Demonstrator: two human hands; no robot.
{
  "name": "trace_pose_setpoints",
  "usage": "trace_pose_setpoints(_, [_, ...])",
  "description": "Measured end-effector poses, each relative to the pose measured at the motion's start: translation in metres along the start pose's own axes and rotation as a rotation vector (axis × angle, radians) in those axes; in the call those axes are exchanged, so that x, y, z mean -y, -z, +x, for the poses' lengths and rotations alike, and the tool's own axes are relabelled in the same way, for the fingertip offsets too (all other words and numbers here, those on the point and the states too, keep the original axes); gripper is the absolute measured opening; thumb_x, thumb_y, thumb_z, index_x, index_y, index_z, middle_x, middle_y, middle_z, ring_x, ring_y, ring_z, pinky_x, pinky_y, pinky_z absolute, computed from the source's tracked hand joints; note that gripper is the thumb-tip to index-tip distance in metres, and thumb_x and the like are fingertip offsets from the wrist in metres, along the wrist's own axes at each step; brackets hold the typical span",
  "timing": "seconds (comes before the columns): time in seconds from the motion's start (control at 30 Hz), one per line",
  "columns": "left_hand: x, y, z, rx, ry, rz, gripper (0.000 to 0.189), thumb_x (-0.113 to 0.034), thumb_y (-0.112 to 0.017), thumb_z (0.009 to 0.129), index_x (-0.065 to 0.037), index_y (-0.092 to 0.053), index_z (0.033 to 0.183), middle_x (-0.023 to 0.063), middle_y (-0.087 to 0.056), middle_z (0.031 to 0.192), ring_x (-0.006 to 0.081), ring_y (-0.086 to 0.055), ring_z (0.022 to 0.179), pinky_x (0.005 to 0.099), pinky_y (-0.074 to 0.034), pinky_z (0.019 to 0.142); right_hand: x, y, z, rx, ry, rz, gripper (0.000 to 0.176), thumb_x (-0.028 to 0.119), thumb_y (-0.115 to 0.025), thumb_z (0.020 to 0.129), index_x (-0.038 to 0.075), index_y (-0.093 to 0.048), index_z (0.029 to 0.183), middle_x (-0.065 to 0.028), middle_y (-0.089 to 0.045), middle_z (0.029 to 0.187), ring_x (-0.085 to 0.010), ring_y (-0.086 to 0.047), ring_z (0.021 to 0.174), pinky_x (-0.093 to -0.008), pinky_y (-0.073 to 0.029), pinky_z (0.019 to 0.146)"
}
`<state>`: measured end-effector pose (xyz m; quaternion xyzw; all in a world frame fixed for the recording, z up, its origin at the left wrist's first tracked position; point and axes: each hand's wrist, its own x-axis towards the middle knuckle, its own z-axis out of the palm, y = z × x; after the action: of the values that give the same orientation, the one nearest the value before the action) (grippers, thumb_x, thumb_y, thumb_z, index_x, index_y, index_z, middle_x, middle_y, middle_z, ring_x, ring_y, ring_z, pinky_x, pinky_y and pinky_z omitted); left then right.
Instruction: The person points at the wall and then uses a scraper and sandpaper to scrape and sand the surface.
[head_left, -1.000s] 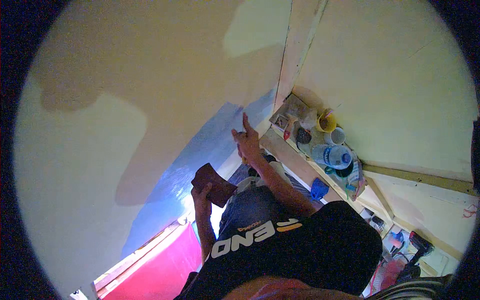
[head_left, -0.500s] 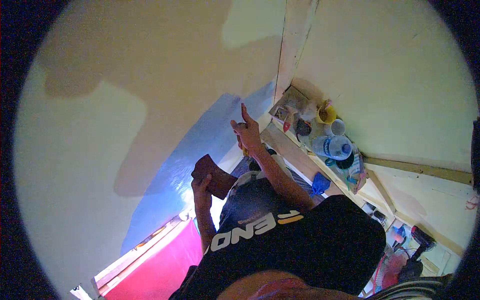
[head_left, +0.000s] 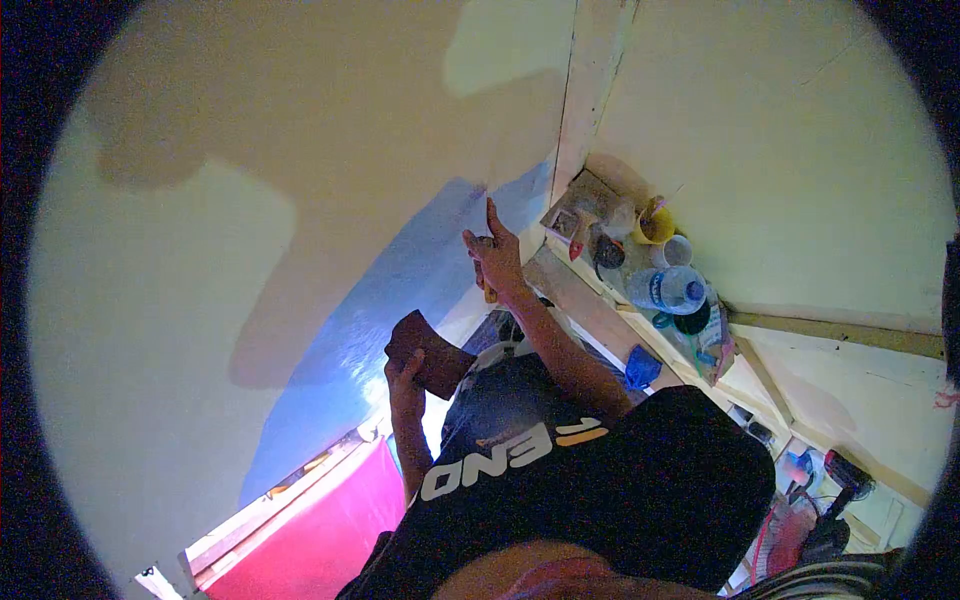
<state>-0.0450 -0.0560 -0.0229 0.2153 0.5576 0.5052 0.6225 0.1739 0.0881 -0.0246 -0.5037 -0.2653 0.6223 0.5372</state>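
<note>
My left hand (head_left: 406, 372) grips a stiff reddish-brown sheet (head_left: 428, 355) that looks like sandpaper, its thumb lying across the face. My right hand (head_left: 497, 258) is raised at the wall (head_left: 370, 270), index finger stretched upward with its tip at or very near the surface. The other fingers of that hand are curled round a small thing with a yellowish end (head_left: 490, 295), mostly hidden by the palm. A bluish lit patch and the shadow of my body cover the wall around the hands.
Right of the corner, a ledge (head_left: 620, 290) carries a yellow cup (head_left: 655, 226), a white cup (head_left: 676, 250), a plastic bottle (head_left: 668, 290) and a dark round container (head_left: 608, 251). Pink cloth (head_left: 310, 530) lies lower left. A fan (head_left: 785, 540) stands lower right.
My right hand has shifted slightly, its index finger moving a little higher along the wall. My left hand holds the brown sheet almost unchanged.
</note>
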Motion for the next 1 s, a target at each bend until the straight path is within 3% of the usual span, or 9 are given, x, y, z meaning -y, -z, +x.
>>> trace_pose_setpoints(0.1, [-0.002, 0.001, 0.002, 0.009, 0.004, 0.02, 0.04, -0.015, -0.071, 0.076, 0.001, -0.056, 0.109, 0.0092, -0.062, 0.102, 0.0226, -0.059, 0.096, 0.0387, -0.044, 0.089, -0.004, -0.001, -0.012, 0.092, -0.013, -0.009, 0.078, 0.013, -0.064, 0.084, 0.019, -0.017, 0.147, 0.0031, -0.046, 0.056, -0.0066, -0.038, 0.034, -0.0239, -0.034, 0.03])
trace_pose_setpoints(0.2, [0.006, 0.007, 0.007, -0.081, -0.021, -0.03, 0.042, -0.015, -0.072, 0.076, 0.001, -0.055, 0.111, 0.0105, -0.061, 0.104, 0.0235, -0.058, 0.098, 0.0398, -0.043, 0.09, -0.004, 0.006, 0.006, -0.03, 0.021, 0.096, 0.078, 0.012, -0.064, 0.084, 0.02, -0.018, 0.147, 0.0028, -0.047, 0.056, -0.0068, -0.037, 0.034, -0.0237, -0.033, 0.03])
trace_pose_setpoints(0.3, [0.002, 0.005, 0.007, -0.044, -0.012, -0.034, 0.043, -0.015, -0.072, 0.076, 0.001, -0.054, 0.112, 0.0109, -0.06, 0.106, 0.0236, -0.058, 0.099, 0.0397, -0.044, 0.09, -0.001, -0.001, -0.002, -0.034, -0.041, 0.01, 0.077, 0.012, -0.064, 0.084, 0.023, -0.02, 0.146, 0.0027, -0.047, 0.056, -0.0069, -0.037, 0.034, -0.0235, -0.032, 0.029])
trace_pose_setpoints(0.33, [0.003, 0.003, 0.01, -0.029, -0.013, -0.025, 0.043, -0.015, -0.072, 0.076, 0.001, -0.054, 0.112, 0.0107, -0.06, 0.105, 0.0236, -0.058, 0.099, 0.0396, -0.044, 0.09, -0.014, -0.003, -0.002, 0.021, 0.055, -0.057, 0.077, 0.012, -0.064, 0.084, 0.023, -0.02, 0.146, 0.0023, -0.047, 0.057, -0.007, -0.037, 0.034, -0.0237, -0.032, 0.029])
trace_pose_setpoints(0.5, [0.002, 0.003, 0.008, 0.047, 0.011, -0.059, 0.043, -0.015, -0.071, 0.076, 0.001, -0.054, 0.112, 0.0098, -0.061, 0.105, 0.0233, -0.058, 0.097, 0.0388, -0.044, 0.089, -0.015, 0.007, 0.007, -0.009, 0.008, 0.068, 0.076, 0.013, -0.064, 0.084, 0.021, -0.022, 0.146, 0.0019, -0.048, 0.058, -0.0066, -0.037, 0.034, -0.0235, -0.031, 0.029])
trace_pose_setpoints(0.8, [-0.001, 0.006, 0.015, -0.084, -0.029, -0.047, 0.044, -0.017, -0.073, 0.075, 0.001, -0.055, 0.111, 0.0094, -0.06, 0.106, 0.0238, -0.058, 0.097, 0.0385, -0.044, 0.088, -0.003, 0.0, -0.001, -0.051, -0.052, 0.058, 0.073, 0.013, -0.065, 0.084, 0.019, -0.025, 0.145, 0.0012, -0.048, 0.057, -0.0072, -0.037, 0.034, -0.0241, -0.032, 0.03])
trace_pose_setpoints(1.0, [0.005, 0.006, 0.016, -0.029, 0.025, -0.091, 0.041, -0.015, -0.071, 0.076, 0.003, -0.055, 0.11, 0.0097, -0.061, 0.105, 0.0235, -0.059, 0.094, 0.0375, -0.044, 0.09, -0.003, 0.003, 0.002, -0.03, -0.022, 0.045, 0.073, 0.011, -0.064, 0.085, 0.016, -0.024, 0.145, 0.0006, -0.05, 0.058, -0.0074, -0.037, 0.034, -0.0244, -0.032, 0.029])
